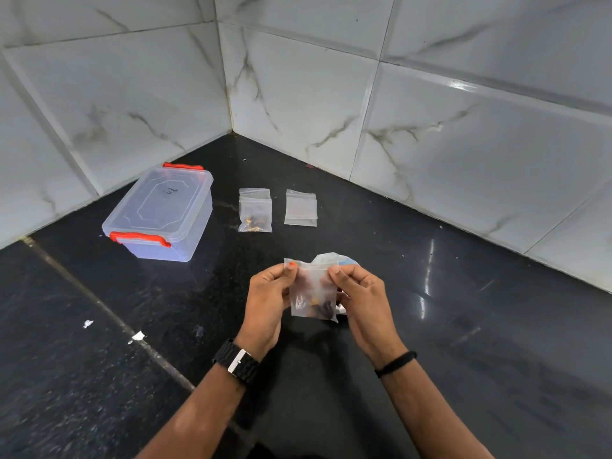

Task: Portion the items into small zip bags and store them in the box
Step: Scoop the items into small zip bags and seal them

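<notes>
Both hands hold one small clear zip bag (311, 293) above the black counter. My left hand (268, 306) pinches its top left corner and my right hand (359, 299) pinches its top right. Dark and orange bits sit in the bag's bottom. Behind it a larger crumpled clear bag (334, 259) shows partly, mostly hidden by my right hand. Farther back lie a small filled zip bag (255, 212) and a small stack of unfilled zip bags (300, 208). The clear plastic box (162, 213), lid on with red clips, stands at the left.
The black stone counter (463, 326) runs into a corner of white marble-look tiled walls (430, 111). White scraps (137, 336) lie on the counter at the left. A seam crosses the counter diagonally at the left.
</notes>
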